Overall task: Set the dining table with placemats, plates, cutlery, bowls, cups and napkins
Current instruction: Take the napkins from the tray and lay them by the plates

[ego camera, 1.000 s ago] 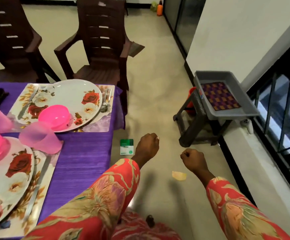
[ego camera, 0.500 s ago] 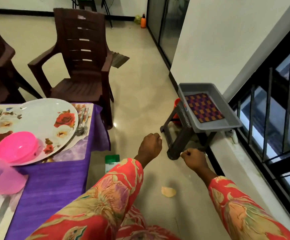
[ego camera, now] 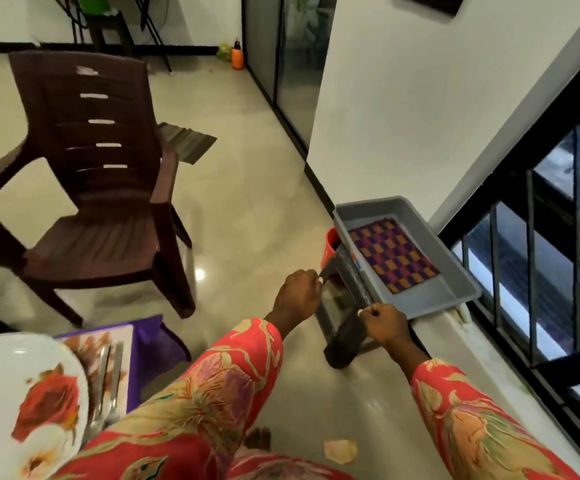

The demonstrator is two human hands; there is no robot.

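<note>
A grey tray (ego camera: 458, 277) sits on a dark stool (ego camera: 349, 289) by the window ledge. Inside it lies a checkered purple and orange cloth (ego camera: 394, 259). My left hand (ego camera: 299, 297) and my right hand (ego camera: 385, 323) are stretched out in front of the stool, both curled into fists with nothing in them. I cannot tell whether they touch the stool. At the lower left is the table corner with its purple cloth (ego camera: 153, 344), a floral placemat (ego camera: 84, 341), a white rose plate (ego camera: 21, 393) and cutlery (ego camera: 108, 386) beside the plate.
A brown plastic chair (ego camera: 101, 188) stands on the floor at the left. A red container (ego camera: 331, 244) sits behind the stool. The white ledge (ego camera: 472, 358) and black window bars (ego camera: 531, 271) close off the right side. A dry leaf (ego camera: 340, 450) lies on the floor.
The view has swung right and closer to the stool and tray. The table has slid out to the lower left, and both fists now overlap the stool.
</note>
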